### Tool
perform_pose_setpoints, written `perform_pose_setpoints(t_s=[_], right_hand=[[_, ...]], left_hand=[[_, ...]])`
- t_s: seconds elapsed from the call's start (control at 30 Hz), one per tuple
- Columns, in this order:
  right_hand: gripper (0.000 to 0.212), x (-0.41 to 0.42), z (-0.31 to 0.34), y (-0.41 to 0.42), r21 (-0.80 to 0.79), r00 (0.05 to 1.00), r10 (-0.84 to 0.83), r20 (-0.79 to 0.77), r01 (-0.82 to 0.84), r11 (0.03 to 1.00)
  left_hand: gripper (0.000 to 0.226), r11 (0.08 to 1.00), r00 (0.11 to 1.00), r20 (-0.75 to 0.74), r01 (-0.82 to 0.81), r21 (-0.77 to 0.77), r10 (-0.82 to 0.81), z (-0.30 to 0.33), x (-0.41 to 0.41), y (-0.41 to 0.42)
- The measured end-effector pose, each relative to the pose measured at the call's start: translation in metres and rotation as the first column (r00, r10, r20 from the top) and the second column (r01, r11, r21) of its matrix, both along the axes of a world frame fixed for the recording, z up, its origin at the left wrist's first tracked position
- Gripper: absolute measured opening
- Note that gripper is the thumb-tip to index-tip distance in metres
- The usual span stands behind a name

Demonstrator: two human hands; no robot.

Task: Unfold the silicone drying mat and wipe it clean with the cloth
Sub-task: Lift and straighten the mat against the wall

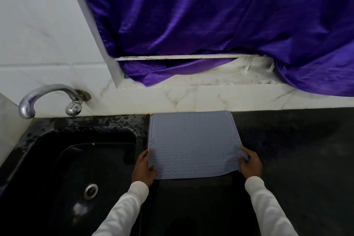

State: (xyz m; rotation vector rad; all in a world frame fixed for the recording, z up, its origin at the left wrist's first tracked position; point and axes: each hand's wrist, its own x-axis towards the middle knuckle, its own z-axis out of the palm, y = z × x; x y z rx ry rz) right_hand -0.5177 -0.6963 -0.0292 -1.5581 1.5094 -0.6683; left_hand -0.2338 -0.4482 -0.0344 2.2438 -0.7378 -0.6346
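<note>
Grey silicone mat (193, 143) on dark worktop (297, 140), left hand (144, 166) and right hand (250, 163) each gripping a side edge. Limp near edge may spring back if released early.

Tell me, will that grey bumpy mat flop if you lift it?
Probably floppy: the grey ribbed silicone mat curls up where the right hand pinches its corner. Likely light, since the left hand grips its edge with fingertips only.
</note>
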Motion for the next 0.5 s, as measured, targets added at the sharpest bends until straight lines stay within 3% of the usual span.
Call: perform_pose_setpoints(t_s=[0.37,0.5], right_hand=[[0.043,-0.0044,0.0006,0.0020,0.018,0.999,-0.037,0.004,0.037,0.999],[0.043,-0.0088,-0.0024,-0.0024,0.014,1.000,0.018,0.002,-0.018,1.000]], left_hand=[[0.069,0.999,0.999,0.009,0.035,0.012,-0.035,0.0013,-0.0038,0.0024],[0.070,0.998,0.998,0.034,0.045,0.034,-0.046,-0.0028,-0.0029,0.0039]])
